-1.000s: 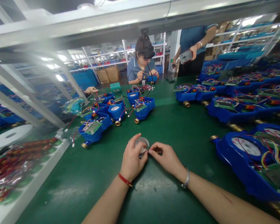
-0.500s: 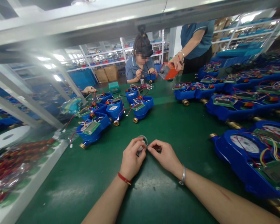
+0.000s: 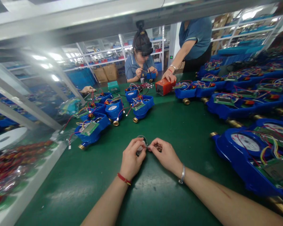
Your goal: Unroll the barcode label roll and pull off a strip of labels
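**Inspector:** What has moved since the earlier frame?

**Recorder:** At the far side, a standing co-worker's hand (image 3: 169, 75) has brought a red-orange box (image 3: 164, 87) down onto the desk (image 3: 85, 185) and rests on top of it. The box was in the air before. The wearer's hands have shifted only slightly.

**Inspector:** State of the hands?

**Recorder:** The left hand (image 3: 131, 158) has its fingers (image 3: 138, 145) curled closed around a small roll of clear tape (image 3: 141, 141). The right hand (image 3: 166, 155) comes in from the other side, its fingers (image 3: 153, 147) pinched narrow at the roll's edge. What lies between those fingertips is too small to tell.

**Inspector:** Location of the roll, and the room around it?

**Recorder:** It is held over the middle of the green desk, near the edge closest to the wearer. Open mat surrounds the hands on all sides. The nearest blue water meters with brass ends lie well apart: one (image 3: 246, 153) to the right, another (image 3: 141, 106) ahead, and a third (image 3: 91, 130) ahead and to the left. The white desk edge (image 3: 35, 179) runs along the left — a bag of red parts (image 3: 16, 166) lies beyond it.
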